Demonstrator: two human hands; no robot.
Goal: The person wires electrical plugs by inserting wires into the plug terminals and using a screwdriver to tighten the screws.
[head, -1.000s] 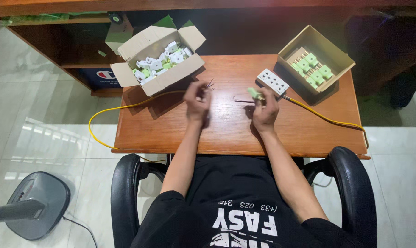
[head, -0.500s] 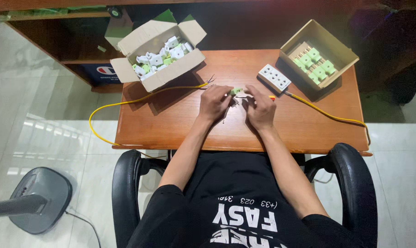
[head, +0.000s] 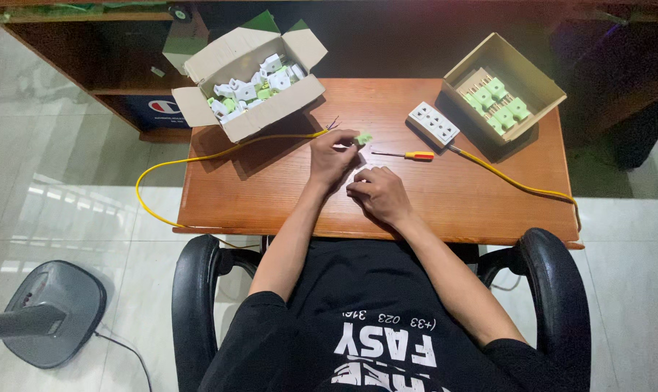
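**Two hands at a wooden desk, small green plug part pinched in the left**

Seen from above, over a seated person in a black printed shirt, on a black office chair point(head: 554, 290).

Left hand point(head: 331, 158): forearm angled up from 7 o'clock, wrist bent slightly, fingers curled in, fingertips closed on a small pale green plastic plug part point(head: 362, 138) held just above the reddish-brown wooden desk point(head: 271, 189). Stripped end of a yellow cable point(head: 220, 154) lying just beside this hand at 10 o'clock, running off the desk's left edge in a loop.

Right hand point(head: 378, 192): forearm coming in from 5 o'clock, palm down, fingers loosely curled towards the left hand and near its heel. Nothing visibly gripped; whether anything small sits under the fingers cannot be told.

Small screwdriver with red and yellow handle point(head: 405, 154) lying flat at 1 o'clock of the right hand, untouched. Beyond it, at 1 o'clock, a white multi-socket block point(head: 433, 123) on a second yellow cable.

Open cardboard box of white and green plug parts point(head: 252, 87) at 11 o'clock. Smaller open cardboard box with rows of green pieces point(head: 503, 91) at 2 o'clock.

Grey floor fan base point(head: 49, 312) at 8 o'clock on the tiled floor.
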